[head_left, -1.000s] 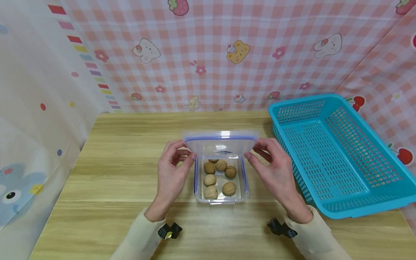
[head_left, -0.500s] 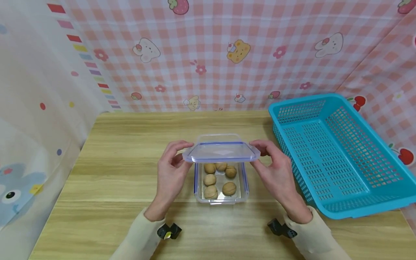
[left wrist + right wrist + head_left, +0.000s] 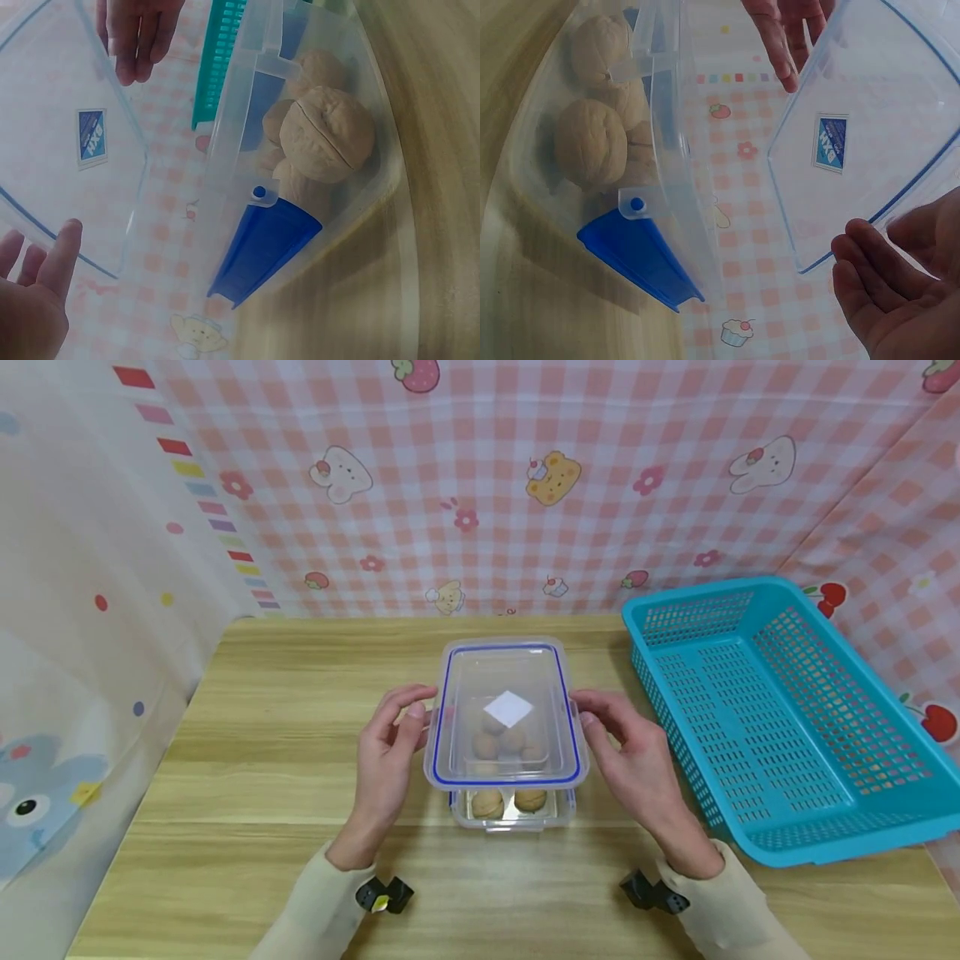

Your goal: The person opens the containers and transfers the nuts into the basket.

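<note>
A clear plastic lid [image 3: 498, 672] with a blue seal hangs over a clear food container [image 3: 513, 823], overlapping all but its near end in the head view. My left hand [image 3: 382, 768] holds the lid's left edge between thumb and fingers. On the opposite edge, my right hand [image 3: 633, 760] pinches it with the thumb on top. Several walnuts [image 3: 530, 799] lie inside the container, some seen hazily through the lid. Both wrist views show the lid raised off the rim, with a blue latch [image 3: 262, 251] hanging open on the container's side. A label [image 3: 830, 142] marks the lid's middle.
A turquoise perforated basket [image 3: 750, 835] stands to the right, close beside my right hand. The wooden table [image 3: 277, 735] extends to the left and in front of the container. A pink checked cloth [image 3: 480, 543] hangs behind the table.
The lid has swung from steeply tilted, nearly edge-on, to showing its broad face over the container, hiding most of the walnuts. Both hands stay at its side edges, with fingers slightly shifted.
</note>
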Demonstrator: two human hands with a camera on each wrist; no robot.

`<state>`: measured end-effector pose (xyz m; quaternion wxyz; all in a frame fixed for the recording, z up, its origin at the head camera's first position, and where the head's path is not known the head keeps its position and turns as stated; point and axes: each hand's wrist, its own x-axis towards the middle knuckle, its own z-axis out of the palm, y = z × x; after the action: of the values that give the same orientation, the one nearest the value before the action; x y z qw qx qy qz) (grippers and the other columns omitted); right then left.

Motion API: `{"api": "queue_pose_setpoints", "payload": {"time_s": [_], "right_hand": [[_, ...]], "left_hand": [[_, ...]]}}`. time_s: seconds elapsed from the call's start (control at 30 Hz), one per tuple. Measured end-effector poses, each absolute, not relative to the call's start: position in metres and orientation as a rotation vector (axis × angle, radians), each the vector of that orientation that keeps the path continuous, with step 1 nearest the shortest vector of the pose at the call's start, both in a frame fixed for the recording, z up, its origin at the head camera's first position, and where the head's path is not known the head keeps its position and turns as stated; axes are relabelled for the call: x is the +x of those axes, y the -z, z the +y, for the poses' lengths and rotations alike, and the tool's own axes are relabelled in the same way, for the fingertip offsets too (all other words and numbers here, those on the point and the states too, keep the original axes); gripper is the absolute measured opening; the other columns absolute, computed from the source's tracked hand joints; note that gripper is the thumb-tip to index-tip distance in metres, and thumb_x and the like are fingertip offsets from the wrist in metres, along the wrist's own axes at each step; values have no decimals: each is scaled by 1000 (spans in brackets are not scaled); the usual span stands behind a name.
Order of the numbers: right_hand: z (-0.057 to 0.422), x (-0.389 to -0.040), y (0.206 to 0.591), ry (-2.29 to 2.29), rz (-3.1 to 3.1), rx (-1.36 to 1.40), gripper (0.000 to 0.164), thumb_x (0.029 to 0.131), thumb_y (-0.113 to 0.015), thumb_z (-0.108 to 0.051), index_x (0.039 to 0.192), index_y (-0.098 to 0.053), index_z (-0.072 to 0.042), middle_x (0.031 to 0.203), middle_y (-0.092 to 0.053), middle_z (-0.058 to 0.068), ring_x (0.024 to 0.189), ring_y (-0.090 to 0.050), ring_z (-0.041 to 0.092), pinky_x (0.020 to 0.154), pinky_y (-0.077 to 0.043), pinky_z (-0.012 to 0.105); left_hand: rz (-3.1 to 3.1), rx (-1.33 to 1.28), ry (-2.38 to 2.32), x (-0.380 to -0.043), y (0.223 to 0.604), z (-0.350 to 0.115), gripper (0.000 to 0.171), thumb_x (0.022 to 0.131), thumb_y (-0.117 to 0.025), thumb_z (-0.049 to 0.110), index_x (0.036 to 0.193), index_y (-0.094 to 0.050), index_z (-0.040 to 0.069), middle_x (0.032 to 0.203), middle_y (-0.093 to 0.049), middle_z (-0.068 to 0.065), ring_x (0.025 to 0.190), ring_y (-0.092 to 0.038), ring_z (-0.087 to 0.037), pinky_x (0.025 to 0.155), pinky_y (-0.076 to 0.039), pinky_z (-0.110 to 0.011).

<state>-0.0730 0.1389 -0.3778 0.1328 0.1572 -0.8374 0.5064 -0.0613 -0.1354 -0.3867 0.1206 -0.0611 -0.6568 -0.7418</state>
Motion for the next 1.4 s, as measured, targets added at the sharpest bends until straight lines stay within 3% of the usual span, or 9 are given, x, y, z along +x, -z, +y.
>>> {"api": "queue_pose_setpoints", "payload": {"time_s": [0.17,0.63,0.7,0.77,0.9,1.0,1.07,1.13,1.4], "right_hand": [[138,-71,379,-1637,-2409,420,25,108,-52,-5,125,-70,0,118,-73,13,99,-70,18,86,-59,21],[127,-67,380,-2044,-2357,270,32,103,-63,-7,134,-66,-3,126,-71,17,87,-78,17,78,-64,32],[125,-66,380,-2035,-2361,279,34,102,-63,-4,136,-66,-3,121,-73,19,85,-78,15,72,-64,30],[122,-65,381,-2011,-2370,294,35,102,-63,-3,137,-66,-4,111,-75,21,72,-75,10,59,-59,21],[115,-62,382,-1963,-2372,339,39,100,-65,-1,139,-65,-4,125,-71,20,71,-74,10,44,-45,18],[106,-60,384,-1963,-2344,387,40,98,-65,4,138,-65,0,145,-58,19,89,-77,20,56,-57,20],[100,-59,384,-1947,-2342,425,40,98,-65,4,138,-65,0,148,-56,19,95,-76,24,65,-62,24],[94,-59,385,-1932,-2350,450,40,99,-65,3,138,-65,-1,148,-56,19,98,-76,25,72,-63,25],[71,-56,383,-1931,-2366,531,41,100,-65,-2,141,-65,-6,149,-57,11,98,-74,18,76,-61,24]], "left_hand": [[-1925,-155,2176,-61,388,-138,29,101,-59,-5,129,-61,-13,130,-59,-9,102,-75,-19,90,-61,-34],[-1913,29,2236,-57,392,-145,40,95,-63,-12,135,-60,-9,134,-62,-13,105,-74,-16,92,-60,-33],[-1933,68,2235,-56,392,-148,42,96,-63,-10,137,-60,-7,137,-63,-15,105,-73,-14,92,-59,-30],[-1956,100,2226,-55,391,-151,42,96,-64,-8,138,-61,-6,137,-65,-16,105,-73,-12,91,-59,-27],[-1973,147,2218,-52,392,-159,40,98,-63,-6,138,-62,-7,131,-70,-14,102,-74,-11,89,-60,-26],[-1983,201,2206,-49,393,-167,38,99,-62,-3,137,-64,-5,119,-76,-5,99,-74,-11,88,-61,-29],[-1994,232,2190,-48,393,-173,36,100,-61,-1,136,-65,-4,112,-77,0,98,-75,-11,89,-61,-30],[-2010,257,2169,-46,392,-179,35,101,-61,1,136,-65,-4,109,-78,4,98,-75,-10,89,-61,-31],[-2017,311,2107,-40,387,-204,34,102,-65,6,133,-66,-5,114,-76,5,96,-75,-9,87,-61,-28]]}}
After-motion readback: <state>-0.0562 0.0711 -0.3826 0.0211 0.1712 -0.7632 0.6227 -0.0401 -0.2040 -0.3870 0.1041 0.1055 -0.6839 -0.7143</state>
